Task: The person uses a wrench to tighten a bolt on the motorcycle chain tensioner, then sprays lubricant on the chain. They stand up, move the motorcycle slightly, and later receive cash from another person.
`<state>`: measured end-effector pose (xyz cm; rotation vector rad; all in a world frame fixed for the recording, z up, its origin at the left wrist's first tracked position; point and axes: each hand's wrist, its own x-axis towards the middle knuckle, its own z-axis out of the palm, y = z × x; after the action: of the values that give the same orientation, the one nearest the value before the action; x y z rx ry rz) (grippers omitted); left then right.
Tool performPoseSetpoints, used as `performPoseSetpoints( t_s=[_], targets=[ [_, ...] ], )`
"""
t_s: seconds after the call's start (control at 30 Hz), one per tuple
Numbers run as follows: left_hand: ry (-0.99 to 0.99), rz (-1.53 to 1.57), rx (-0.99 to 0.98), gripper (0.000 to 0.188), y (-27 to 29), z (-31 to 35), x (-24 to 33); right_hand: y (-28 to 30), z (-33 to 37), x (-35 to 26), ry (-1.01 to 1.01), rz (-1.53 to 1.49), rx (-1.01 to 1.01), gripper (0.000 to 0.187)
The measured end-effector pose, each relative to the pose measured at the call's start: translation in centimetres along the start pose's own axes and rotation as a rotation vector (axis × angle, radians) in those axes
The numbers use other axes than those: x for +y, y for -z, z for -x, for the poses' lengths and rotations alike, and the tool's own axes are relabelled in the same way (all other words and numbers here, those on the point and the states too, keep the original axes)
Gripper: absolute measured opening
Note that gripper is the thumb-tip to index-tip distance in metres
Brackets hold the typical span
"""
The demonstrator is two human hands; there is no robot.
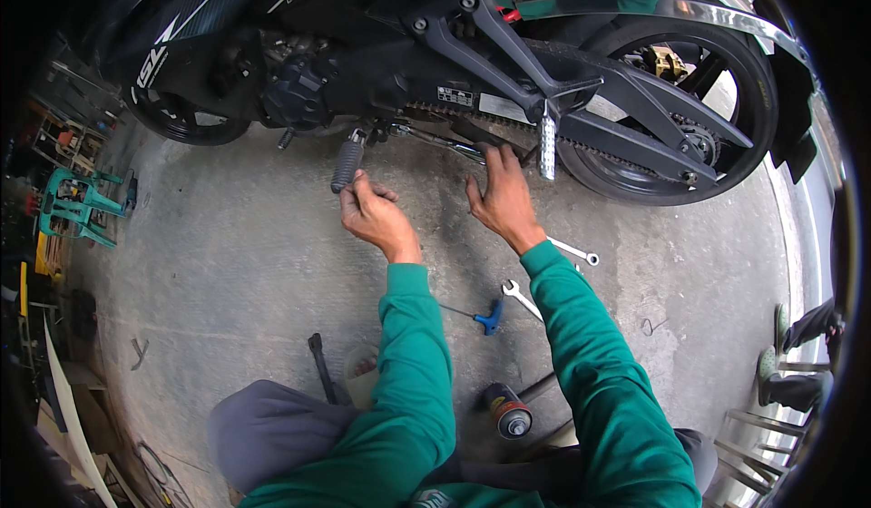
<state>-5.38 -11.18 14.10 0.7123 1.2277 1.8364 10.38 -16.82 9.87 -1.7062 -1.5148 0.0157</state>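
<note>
A dark motorcycle [363,73] stands across the far side, its chain [599,150] and rear wheel to the right. My left hand [376,218] is closed, thumb and fingers on the lower end of the ribbed grey rubber footpeg [347,163]. To its right, my right hand [504,200] has its thumb spread away from the fingers. Those fingertips reach the outer end of a chrome rod-like bar [440,138] under the frame; whether they press on it I cannot tell. A silver passenger footpeg [547,145] hangs just right of that hand.
On the concrete floor lie a blue-handled T-wrench [488,317], a combination wrench [519,297], another wrench [581,252] and a black-handled tool [320,367]. A spray can [510,413] is by my knees. A green plastic chair [77,204] stands left; a person's feet [771,363] show at right.
</note>
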Motion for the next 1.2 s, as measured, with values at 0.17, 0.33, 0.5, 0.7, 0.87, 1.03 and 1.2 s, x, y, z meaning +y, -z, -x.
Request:
performPoseSetpoints(
  t_s=[0.17, 0.33, 0.5, 0.7, 0.87, 1.03, 1.2],
  targets=[
    [-0.05, -0.021, 0.031, 0.025, 1.2, -2.2, 2.3, -4.7, 0.8, 0.1, 0.033, 0.192, -0.029, 0.061],
    [-0.14, 0.066, 0.029, 0.025, 1.3, -4.4, 6.2, -12.5, 8.3, -8.1, -0.304, -0.07, -0.124, 0.086],
    [-0.111, 0.139, -0.031, 0.028, 1.0, -3.3, 8.6, -20.1, 5.7, -16.4, -0.429, -0.784, -0.242, 0.075],
    [-0.096, 0.161, 0.005, 0.027, -0.2, -5.8, 10.3, -18.3, 6.2, -15.4, -0.465, -0.699, -0.122, 0.053],
    [-0.126, 0.134, 0.048, 0.028, -2.2, -6.9, 11.7, -15.0, 7.4, -14.4, -0.4, -0.435, -0.304, 0.04],
    [-0.241, 0.228, 0.027, 0.028, -6.9, -7.1, 15.4, -8.0, 11.0, -13.7, -0.004, -0.61, -0.837, 0.036],
    [-0.419, 0.314, -0.081, 0.033, -12.6, -5.9, 20.9, -4.8, 10.2, -13.4, 0.127, -0.605, -0.999, 0.034]
  ],
)
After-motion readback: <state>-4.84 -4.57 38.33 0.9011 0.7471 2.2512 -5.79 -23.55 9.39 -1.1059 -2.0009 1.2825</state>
